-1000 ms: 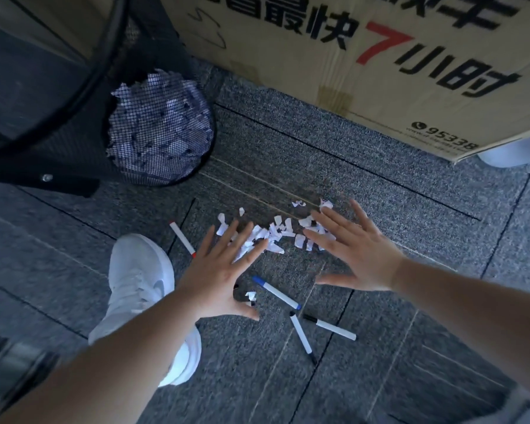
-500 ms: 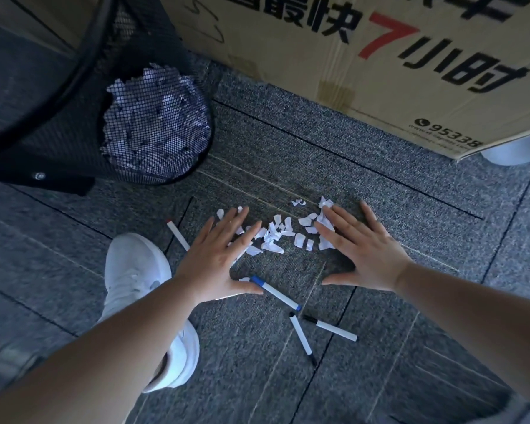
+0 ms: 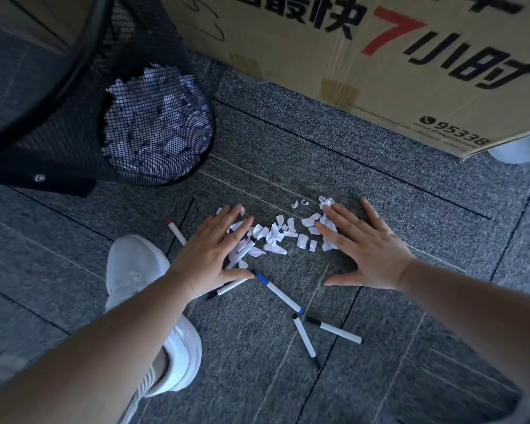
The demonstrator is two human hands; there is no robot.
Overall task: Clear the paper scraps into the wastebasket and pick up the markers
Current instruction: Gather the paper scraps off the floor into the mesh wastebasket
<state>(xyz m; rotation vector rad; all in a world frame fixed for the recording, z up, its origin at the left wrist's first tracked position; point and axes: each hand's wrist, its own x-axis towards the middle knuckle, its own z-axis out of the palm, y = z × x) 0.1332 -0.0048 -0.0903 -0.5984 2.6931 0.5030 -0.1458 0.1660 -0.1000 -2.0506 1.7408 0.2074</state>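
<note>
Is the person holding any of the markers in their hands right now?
No, both the left hand and the right hand lie flat and open over the paper scraps, and the markers lie on the carpet.

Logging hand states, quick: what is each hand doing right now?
Left hand: open, flat over the white torn paper scraps.
Right hand: open, fingers flat on the scraps' other side, holding nothing.

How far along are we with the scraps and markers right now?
Done: the wastebasket already holds a load of paper. In hand: the left hand and right hand lie flat on either side of the paper scraps on the carpet, fingers straight, nothing lifted. Left: that pile, plus every marker, including the red-capped marker, the blue marker and the two black-capped markers.
</note>
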